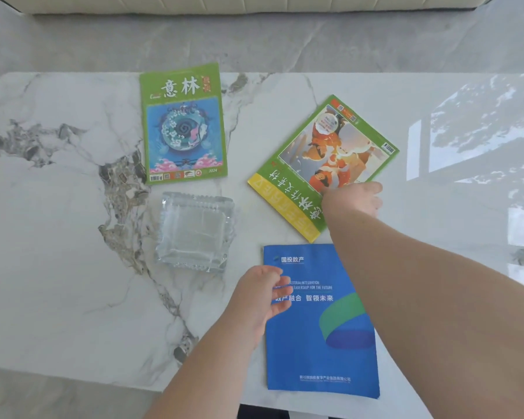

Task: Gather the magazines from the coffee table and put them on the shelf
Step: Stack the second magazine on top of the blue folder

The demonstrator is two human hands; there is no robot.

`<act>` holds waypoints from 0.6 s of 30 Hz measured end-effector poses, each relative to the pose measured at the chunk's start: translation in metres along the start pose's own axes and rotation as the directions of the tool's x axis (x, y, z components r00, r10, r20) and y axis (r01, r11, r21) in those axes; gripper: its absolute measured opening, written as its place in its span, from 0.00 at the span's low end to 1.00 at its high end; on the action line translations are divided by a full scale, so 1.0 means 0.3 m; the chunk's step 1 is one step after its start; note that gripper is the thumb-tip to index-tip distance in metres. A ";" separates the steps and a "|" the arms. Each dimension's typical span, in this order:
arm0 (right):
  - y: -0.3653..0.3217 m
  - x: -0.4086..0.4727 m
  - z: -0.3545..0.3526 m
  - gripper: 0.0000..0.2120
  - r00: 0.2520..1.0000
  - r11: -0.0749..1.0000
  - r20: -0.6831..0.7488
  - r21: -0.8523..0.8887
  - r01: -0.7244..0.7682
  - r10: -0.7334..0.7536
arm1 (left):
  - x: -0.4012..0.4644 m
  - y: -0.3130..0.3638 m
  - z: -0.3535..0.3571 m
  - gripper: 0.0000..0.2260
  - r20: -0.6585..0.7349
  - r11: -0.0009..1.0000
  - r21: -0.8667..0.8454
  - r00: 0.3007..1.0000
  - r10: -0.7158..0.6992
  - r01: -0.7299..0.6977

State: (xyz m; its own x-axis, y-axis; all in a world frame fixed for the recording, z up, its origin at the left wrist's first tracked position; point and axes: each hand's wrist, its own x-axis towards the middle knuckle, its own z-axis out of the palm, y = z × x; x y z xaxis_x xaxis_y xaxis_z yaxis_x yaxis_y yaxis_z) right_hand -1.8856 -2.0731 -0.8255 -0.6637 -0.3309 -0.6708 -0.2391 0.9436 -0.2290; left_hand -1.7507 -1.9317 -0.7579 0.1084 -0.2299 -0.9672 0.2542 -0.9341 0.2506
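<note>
Three magazines lie flat on the white marble coffee table (58, 207). A green one with a blue round picture (183, 125) lies at the back middle. A green and yellow one with an orange figure (318, 158) lies tilted at the right. My right hand (353, 199) rests on its near edge, fingers bent down on the cover; whether it grips is unclear. A blue brochure (324, 328) lies closest to me. My left hand (262, 294) hovers at its left edge, fingers apart and slightly curled, holding nothing.
A square clear glass ashtray (194, 231) stands between the back green magazine and the blue brochure, just left of my left hand. A cream sofa (239, 3) runs along the far side, beyond a strip of grey floor. Window reflections gleam on the table's right part.
</note>
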 end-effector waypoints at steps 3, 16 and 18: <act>0.004 0.014 -0.009 0.37 0.998 0.997 0.031 0.055 -0.060 0.059 | 0.014 -0.003 -0.001 0.05 0.000 0.999 -0.035 1.000 0.013 -0.013; 0.250 -0.242 -0.200 0.08 0.716 0.559 0.681 0.657 -0.507 -0.151 | -0.029 0.009 0.192 0.20 0.184 0.888 -0.404 0.932 0.313 -0.218; 0.344 -0.287 -0.207 0.15 0.677 0.557 0.722 0.624 -0.548 -0.143 | -0.034 0.005 0.203 0.16 0.074 0.892 -0.376 0.951 0.301 -0.253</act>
State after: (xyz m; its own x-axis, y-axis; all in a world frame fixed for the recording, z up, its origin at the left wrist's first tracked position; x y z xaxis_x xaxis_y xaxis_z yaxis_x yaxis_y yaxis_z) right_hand -1.8971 -1.9478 -0.7476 0.0965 -0.3532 -0.9306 0.6725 0.7124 -0.2006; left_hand -1.8099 -1.9473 -0.7502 0.1085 -0.5199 -0.8473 0.5603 -0.6721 0.4841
